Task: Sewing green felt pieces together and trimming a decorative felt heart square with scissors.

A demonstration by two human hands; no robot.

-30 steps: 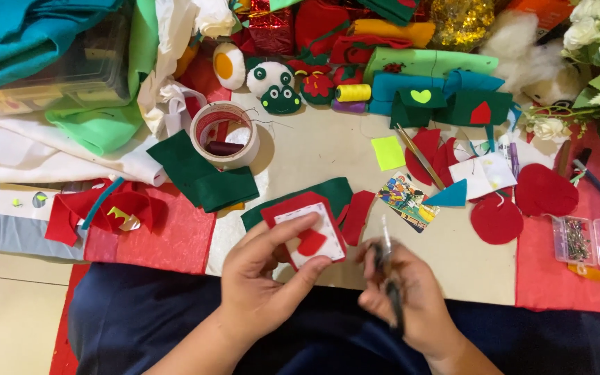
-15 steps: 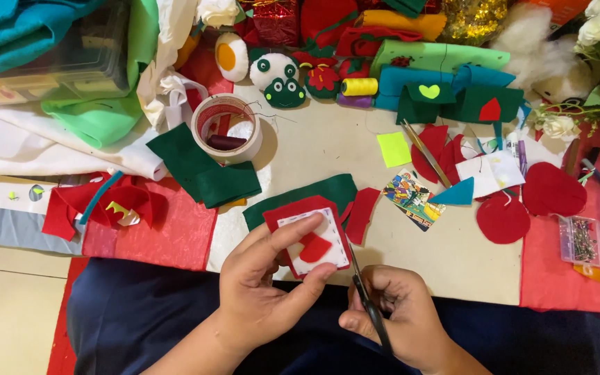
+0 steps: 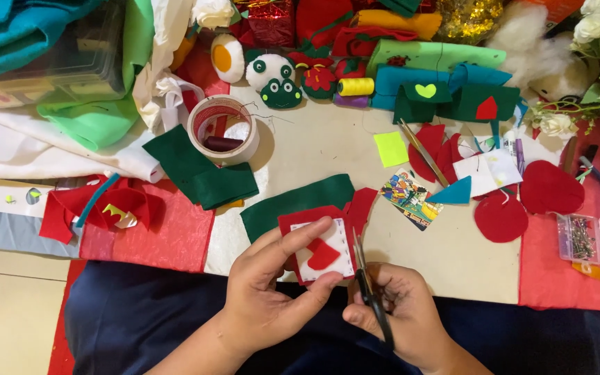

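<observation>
A red felt patch (image 3: 317, 250) with a white panel and red heart is pinched in the left hand (image 3: 272, 292), while scissors (image 3: 369, 295) gripped in the right hand (image 3: 401, 312) are set at its right edge, trimming seemingly barely begun.

A red felt square (image 3: 317, 246) with a white patch and red heart is being held flat at six o'clock; black scissors (image 3: 371, 295) are lying against its three o'clock edge.

Beige table (image 3: 328, 149) under green felt pieces (image 3: 199, 173), tape roll (image 3: 223, 128), yellow note (image 3: 391, 148), red felt hearts (image 3: 522, 201).
</observation>
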